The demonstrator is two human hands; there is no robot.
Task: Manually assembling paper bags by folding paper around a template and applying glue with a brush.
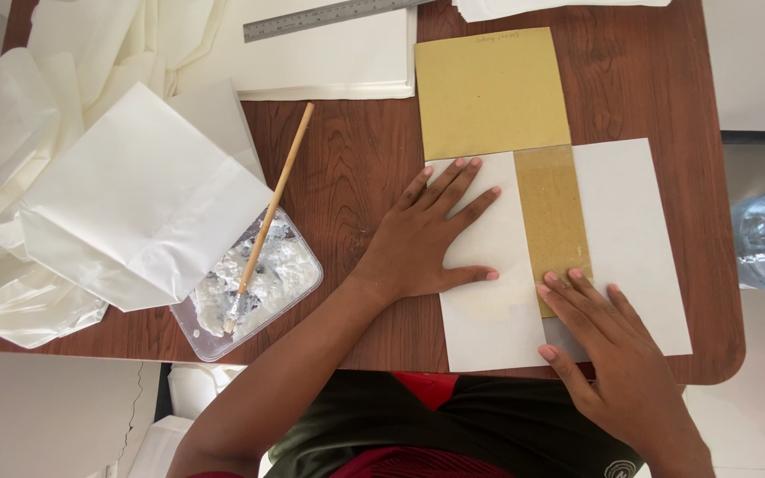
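A brown wooden table (356, 168) with rounded corners is carrying everything. A white paper sheet (639, 248) is lying at its 4 o'clock edge, folded partly over a yellow-brown cardboard strip (489, 88) that is running up toward 12 o'clock. A clear plastic tray (298, 292) of white paste is sitting at 7 o'clock, with a wooden stick (278, 190) leaning out of it toward 12 o'clock. Folded white paper bags (135, 195) are piling up at 9 o'clock, one overlapping the tray. A stack of white paper (329, 57) is lying at 12 o'clock, just left of the cardboard, with a metal ruler (320, 18) resting across its top.
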